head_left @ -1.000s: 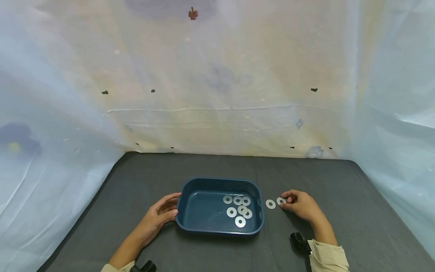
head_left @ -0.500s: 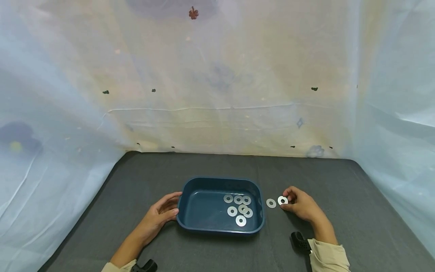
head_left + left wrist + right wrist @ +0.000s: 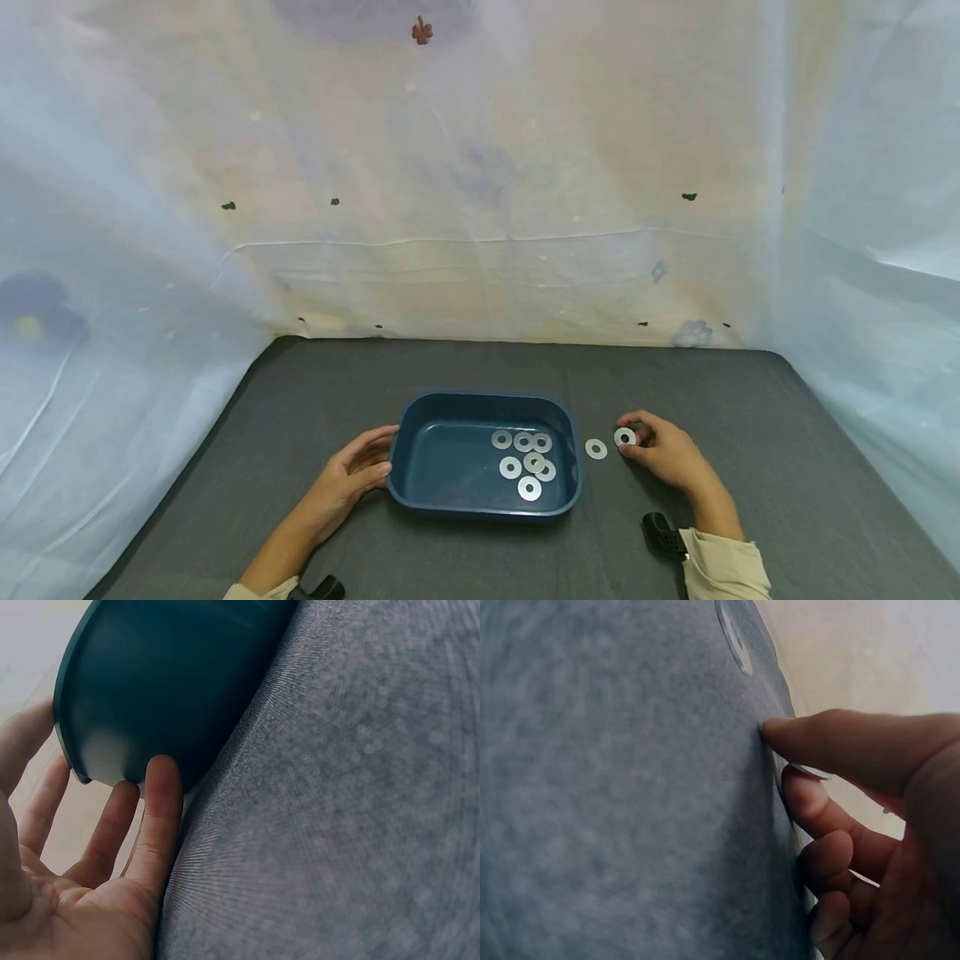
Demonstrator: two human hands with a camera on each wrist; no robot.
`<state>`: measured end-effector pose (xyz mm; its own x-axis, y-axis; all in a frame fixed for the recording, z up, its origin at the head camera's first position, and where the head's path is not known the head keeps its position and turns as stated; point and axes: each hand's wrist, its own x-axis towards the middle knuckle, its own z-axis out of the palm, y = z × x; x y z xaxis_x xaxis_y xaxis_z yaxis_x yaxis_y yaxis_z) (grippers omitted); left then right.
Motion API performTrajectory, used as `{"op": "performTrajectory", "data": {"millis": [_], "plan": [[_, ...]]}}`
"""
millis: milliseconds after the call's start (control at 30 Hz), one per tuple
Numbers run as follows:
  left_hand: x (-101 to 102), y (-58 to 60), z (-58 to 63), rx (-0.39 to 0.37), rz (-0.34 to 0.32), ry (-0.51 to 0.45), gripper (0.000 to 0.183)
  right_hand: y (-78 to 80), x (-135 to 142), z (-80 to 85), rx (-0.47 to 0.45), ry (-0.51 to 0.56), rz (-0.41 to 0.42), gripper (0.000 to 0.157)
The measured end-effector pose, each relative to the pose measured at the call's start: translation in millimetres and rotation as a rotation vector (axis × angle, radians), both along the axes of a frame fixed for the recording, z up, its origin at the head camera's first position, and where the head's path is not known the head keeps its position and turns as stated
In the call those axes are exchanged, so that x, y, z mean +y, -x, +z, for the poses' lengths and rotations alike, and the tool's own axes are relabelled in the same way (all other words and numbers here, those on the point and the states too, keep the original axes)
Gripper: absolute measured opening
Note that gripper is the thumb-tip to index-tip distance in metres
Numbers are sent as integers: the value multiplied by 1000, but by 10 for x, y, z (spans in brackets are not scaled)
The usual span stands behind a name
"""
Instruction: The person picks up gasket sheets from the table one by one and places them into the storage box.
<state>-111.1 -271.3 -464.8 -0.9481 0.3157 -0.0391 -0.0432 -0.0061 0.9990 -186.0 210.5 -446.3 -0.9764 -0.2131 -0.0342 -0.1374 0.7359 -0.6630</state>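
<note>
A dark blue rectangular tray (image 3: 446, 471) holds several flat silver washers (image 3: 522, 491) toward its right side, some overlapping. At the tray's left end my left hand (image 3: 348, 479) rests its outstretched fingers and thumb against the rim and outer wall; the left wrist view shows the fingertips (image 3: 163, 776) touching that wall. To the right of the tray, my right hand (image 3: 671, 457) pinches one washer (image 3: 617, 439) between thumb and fingers, tilted up so its hole shows. In the right wrist view the fingers mostly hide it. Another washer (image 3: 588, 451) lies flat between tray and right hand.
Grey cloth covers the table (image 3: 360, 375). Behind it hangs a pale patterned curtain (image 3: 480, 292), with more sheeting on both sides. Black wrist devices (image 3: 660, 533) sit by the beige sleeves (image 3: 723, 567).
My right fingers have picked at the farther washer and tipped it up, raising it slightly beside the one lying flat. The left hand and the tray have stayed in place.
</note>
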Motion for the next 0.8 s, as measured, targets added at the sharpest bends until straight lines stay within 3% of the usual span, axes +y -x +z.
{"op": "performTrajectory", "data": {"millis": [533,800], "plan": [[8,-4,-3,-25,16,10,56,3,20,5,-41,-14,-3,33],[21,-11,34,-39,30,23,56,7,47,0,-71,11,6,43]]}}
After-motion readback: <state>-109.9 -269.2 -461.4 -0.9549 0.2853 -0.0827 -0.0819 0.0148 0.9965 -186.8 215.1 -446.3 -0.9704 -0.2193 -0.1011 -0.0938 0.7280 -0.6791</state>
